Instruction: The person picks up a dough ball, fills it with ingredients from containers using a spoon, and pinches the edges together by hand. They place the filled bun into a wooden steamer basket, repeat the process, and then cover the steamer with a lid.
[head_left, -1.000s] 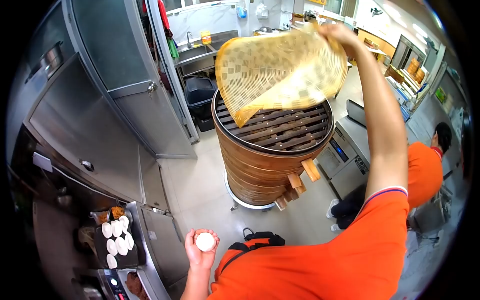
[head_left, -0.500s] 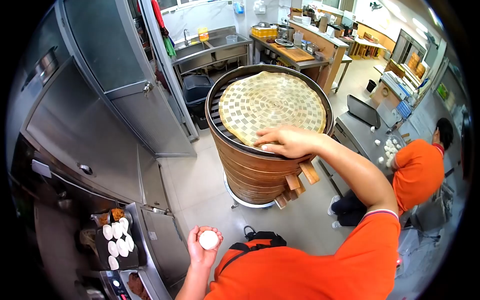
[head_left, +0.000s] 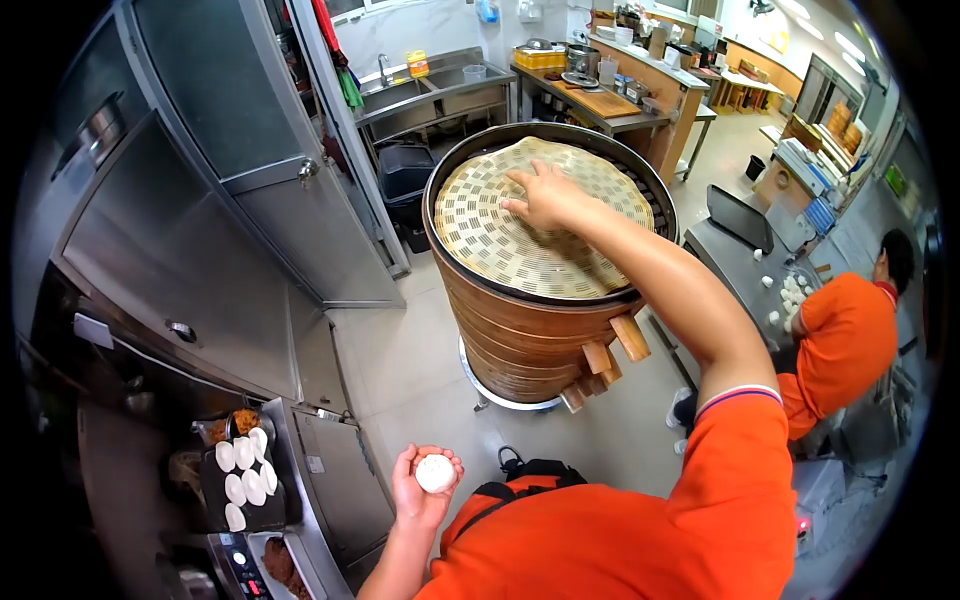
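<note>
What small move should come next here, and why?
Probably lift the right hand off the woven mat, then bring over the white ball: the mat already lies within the rim of the steamer, and the left hand holds the ball away from it.

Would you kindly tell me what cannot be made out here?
All in the head view:
- Underside of the white ball: hidden by the left hand.
- Inside of the steamer: covered by the woven mat.
- Metal tray's end: cut off by the bottom edge.
- Red digits: too small.
</note>
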